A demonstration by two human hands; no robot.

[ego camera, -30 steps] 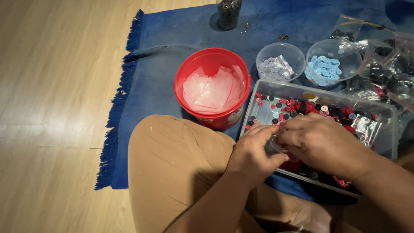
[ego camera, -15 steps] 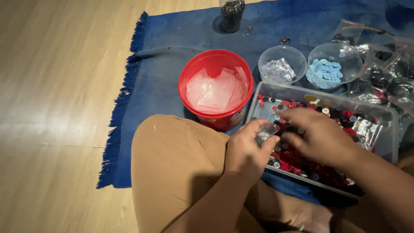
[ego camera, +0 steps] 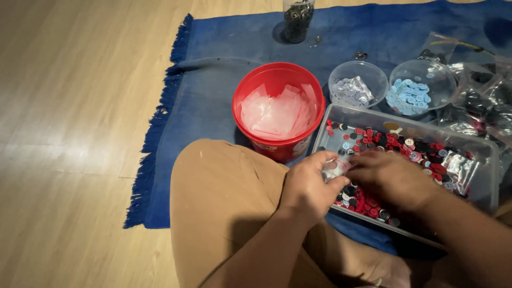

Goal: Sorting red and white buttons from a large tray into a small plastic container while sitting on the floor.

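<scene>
My left hand [ego camera: 308,184] and my right hand [ego camera: 392,178] meet over the near left corner of a clear plastic tray [ego camera: 482,176] filled with red, black and white buttons [ego camera: 397,144]. Both pinch a small clear plastic bag [ego camera: 335,168] between the fingertips. The bag looks to hold a few light buttons, though its contents are partly hidden by the fingers. My knee in tan trousers [ego camera: 224,197] lies just left of the tray.
A red bucket [ego camera: 250,90] with clear little bags stands left of the tray. Behind are a clear bowl of pale buttons [ego camera: 357,85], a clear bowl of light blue buttons [ego camera: 421,90], a jar of dark buttons [ego camera: 297,18] and plastic bags [ego camera: 480,96] on a blue rug [ego camera: 213,80].
Both hands have lifted slightly from the button pile and drawn toward the tray's near left corner, still working the small clear bag. The view has shifted a little.
</scene>
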